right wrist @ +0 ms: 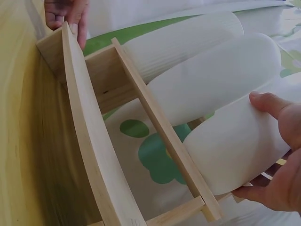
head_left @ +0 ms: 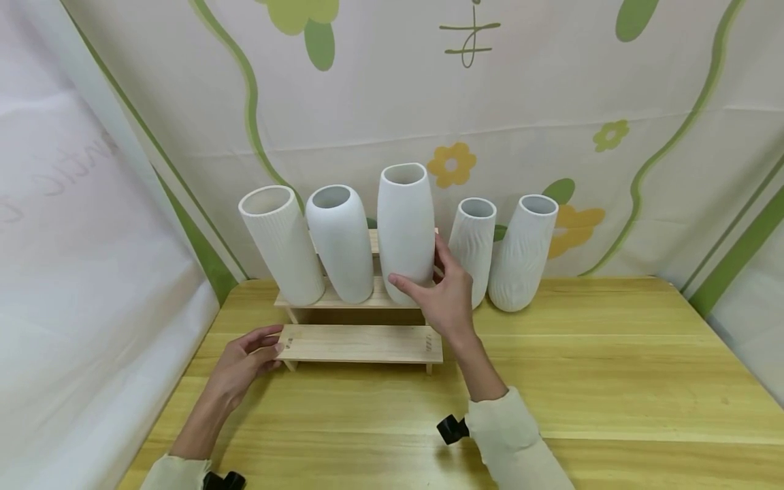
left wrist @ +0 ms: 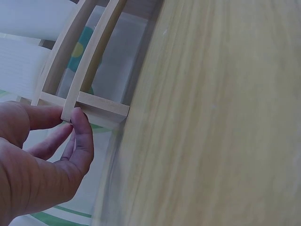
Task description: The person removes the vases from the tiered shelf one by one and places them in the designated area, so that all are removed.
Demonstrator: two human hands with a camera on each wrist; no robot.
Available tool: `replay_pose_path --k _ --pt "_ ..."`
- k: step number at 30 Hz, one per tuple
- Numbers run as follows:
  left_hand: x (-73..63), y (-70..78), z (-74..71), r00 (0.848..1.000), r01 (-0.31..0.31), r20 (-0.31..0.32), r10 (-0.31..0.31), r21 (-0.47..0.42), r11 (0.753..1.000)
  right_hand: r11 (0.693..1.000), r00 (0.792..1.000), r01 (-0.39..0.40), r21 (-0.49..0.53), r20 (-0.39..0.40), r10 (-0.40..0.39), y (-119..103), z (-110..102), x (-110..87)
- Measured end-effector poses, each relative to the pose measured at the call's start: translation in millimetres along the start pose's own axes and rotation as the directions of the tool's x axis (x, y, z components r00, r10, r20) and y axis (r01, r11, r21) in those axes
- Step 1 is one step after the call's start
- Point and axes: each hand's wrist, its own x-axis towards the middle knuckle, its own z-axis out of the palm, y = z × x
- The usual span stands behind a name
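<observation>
My right hand (head_left: 448,299) grips the lower part of a tall smooth white vase (head_left: 405,224), thumb in front and fingers round its right side. That vase stands at the right end of the middle tier of a stepped wooden rack (head_left: 361,342). To its left on the same tier are a smooth rounded vase (head_left: 340,238) and a finely ribbed vase (head_left: 278,245). At the rack's lowest step, my left hand (head_left: 239,364) pinches the left end of the board, seen close in the left wrist view between thumb and fingers (left wrist: 83,141).
Two textured white vases, a narrower one (head_left: 474,238) and a wider one (head_left: 523,258), stand on the wooden table (head_left: 612,361) right of the rack. A printed cloth (head_left: 367,102) hangs close behind. A white cloth wall (head_left: 92,272) borders the left side.
</observation>
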Motion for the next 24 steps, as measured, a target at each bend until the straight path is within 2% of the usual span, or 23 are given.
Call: replay_pose_path --k 8,16,24 --pt "1.1 -0.2 1.7 1.000 -0.006 0.003 0.006 -0.003 1.000 1.000 1.000 0.010 -0.005 -0.002 -0.010 -1 -3 0.1" --pt "1.3 0.6 3.9 1.000 0.023 -0.006 -0.023 -0.011 1.000 1.000 1.000 0.019 -0.013 0.003 -0.019 0 -10 0.3" --pt "0.2 0.8 1.3 1.000 0.008 -0.006 -0.008 -0.008 1.000 1.000 0.999 0.015 0.021 0.044 -0.016 -3 -23 -3.4"
